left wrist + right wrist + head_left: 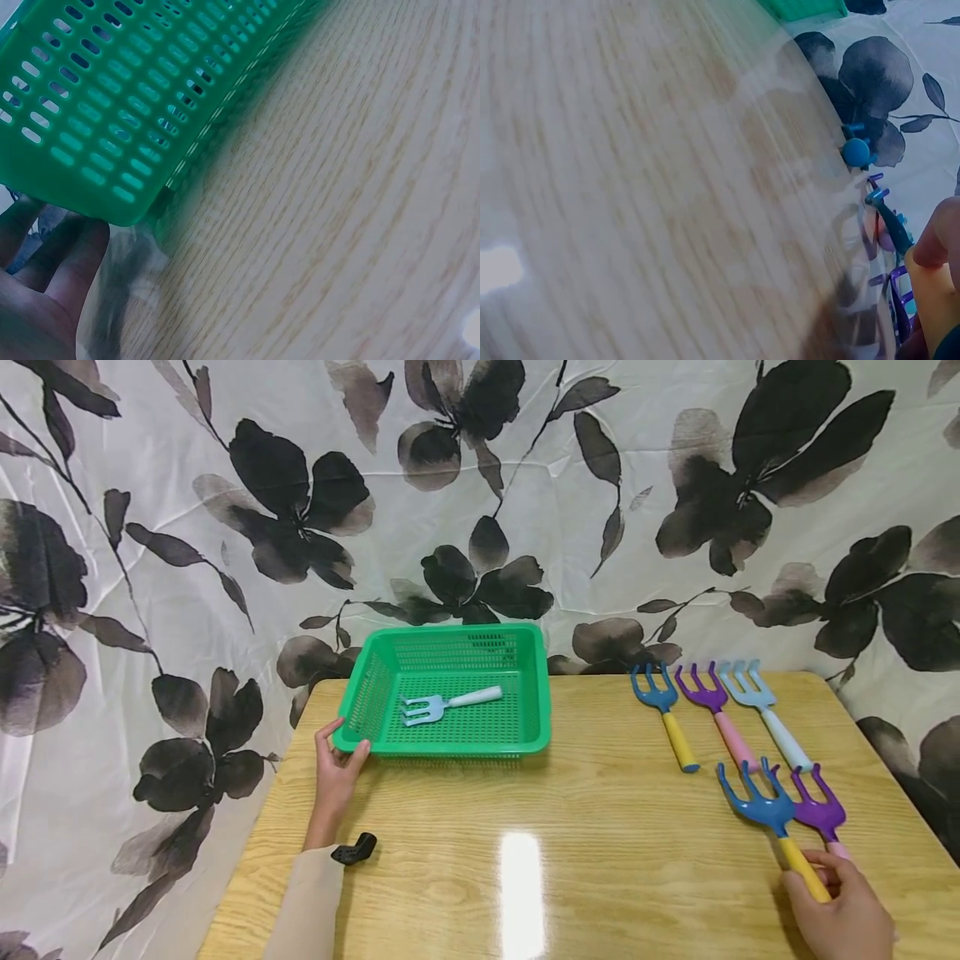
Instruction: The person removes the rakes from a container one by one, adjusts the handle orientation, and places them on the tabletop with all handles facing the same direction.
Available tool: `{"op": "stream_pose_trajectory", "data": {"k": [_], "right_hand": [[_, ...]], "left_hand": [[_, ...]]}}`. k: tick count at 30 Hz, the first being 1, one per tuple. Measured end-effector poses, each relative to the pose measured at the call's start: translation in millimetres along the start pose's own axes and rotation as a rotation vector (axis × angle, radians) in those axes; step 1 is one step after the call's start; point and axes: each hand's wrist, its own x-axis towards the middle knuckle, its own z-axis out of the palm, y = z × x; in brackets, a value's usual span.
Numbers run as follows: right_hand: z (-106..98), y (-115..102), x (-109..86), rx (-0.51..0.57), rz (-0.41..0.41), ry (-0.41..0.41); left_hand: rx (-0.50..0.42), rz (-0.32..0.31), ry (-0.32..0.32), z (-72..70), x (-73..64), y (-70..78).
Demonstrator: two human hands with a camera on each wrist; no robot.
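My left hand point(337, 777) holds the front left corner of a green plastic basket point(450, 749), its fingers at the left side and its thumb at the front rim. Inside the basket lies a light blue hand fork point(429, 709) with a pale handle. At the table's right side my right hand point(843, 902) grips the yellow handle of a blue hand fork point(768, 810), its tines pointing away from me. Just beside and partly behind this fork is a purple hand fork point(825, 814); its pink handle is mostly hidden by my right hand.
Three more hand forks lie in a row at the back right: a blue one with yellow handle point(678, 742), a purple one with pink handle point(735, 742) and a light blue one point(786, 739). Behind the wooden table point(600, 827) hangs a floral cloth point(600, 527).
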Motion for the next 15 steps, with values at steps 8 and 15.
{"op": "stream_pose_trajectory", "data": {"k": [8, 15], "right_hand": [[3.1, -2.3, -0.3, -0.043, -0.058, -0.006], [5.0, -7.7, 0.5, -0.09, -0.102, -0.024]], "left_hand": [[-0.005, 0.012, -0.005, -1.0, 0.3, 0.5], [0.005, 0.02, -0.003, 0.4, -1.0, 2.0]]}}
